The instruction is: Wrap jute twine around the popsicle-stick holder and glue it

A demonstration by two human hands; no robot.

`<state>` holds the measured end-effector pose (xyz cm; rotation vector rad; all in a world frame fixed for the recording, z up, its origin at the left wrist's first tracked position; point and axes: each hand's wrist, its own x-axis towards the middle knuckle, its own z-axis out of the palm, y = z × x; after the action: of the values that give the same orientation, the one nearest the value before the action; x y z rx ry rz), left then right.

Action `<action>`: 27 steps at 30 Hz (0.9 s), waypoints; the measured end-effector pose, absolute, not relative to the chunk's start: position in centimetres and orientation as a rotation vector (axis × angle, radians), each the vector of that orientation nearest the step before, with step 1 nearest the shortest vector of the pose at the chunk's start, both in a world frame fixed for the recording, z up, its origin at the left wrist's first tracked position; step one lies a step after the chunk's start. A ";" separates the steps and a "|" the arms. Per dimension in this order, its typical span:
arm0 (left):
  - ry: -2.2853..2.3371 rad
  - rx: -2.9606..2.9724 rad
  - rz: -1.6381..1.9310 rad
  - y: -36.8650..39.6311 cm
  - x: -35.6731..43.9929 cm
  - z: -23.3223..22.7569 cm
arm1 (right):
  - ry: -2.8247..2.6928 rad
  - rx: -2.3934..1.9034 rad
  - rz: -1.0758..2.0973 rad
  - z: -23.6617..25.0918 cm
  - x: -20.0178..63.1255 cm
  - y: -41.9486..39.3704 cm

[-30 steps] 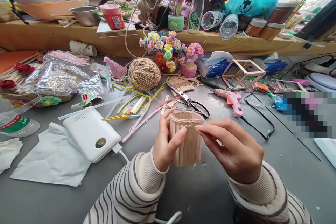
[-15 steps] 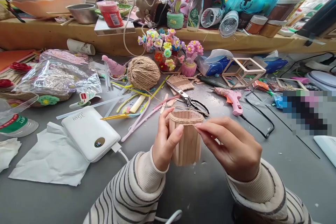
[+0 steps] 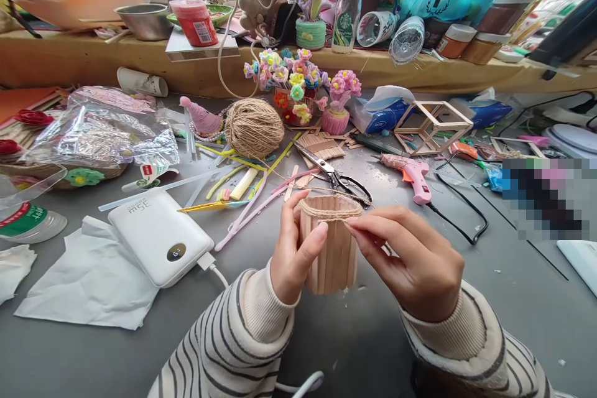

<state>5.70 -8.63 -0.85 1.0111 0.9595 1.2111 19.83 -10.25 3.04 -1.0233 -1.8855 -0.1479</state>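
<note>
The left hand (image 3: pixel 293 255) grips the wooden cup (image 3: pixel 336 258) by its side, apparently steadying it, well short of the worktop's (image 3: pixel 354 342) far edge; the right hand (image 3: pixel 415 261) pinches twine (image 3: pixel 332 217) at the rim — likely to guide it snugly.

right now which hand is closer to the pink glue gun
The right hand: it is on the near side of the pink glue gun, not touching it. The left hand is farther off to the left, against the left side of the wooden cup.
</note>
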 end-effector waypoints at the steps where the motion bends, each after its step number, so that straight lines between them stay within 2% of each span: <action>1: 0.955 1.008 1.214 -8.6 5.7 -0.8 | -1.886 -1.023 -0.147 3.1 19.8 -10.3; 27: 0.981 0.941 1.210 -8.7 5.7 -0.6 | -1.898 -1.026 -0.136 3.1 19.8 -10.2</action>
<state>5.75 -8.69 -0.58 0.9409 0.9806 1.2102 19.76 -10.18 3.10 -1.0261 -1.8978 -0.1365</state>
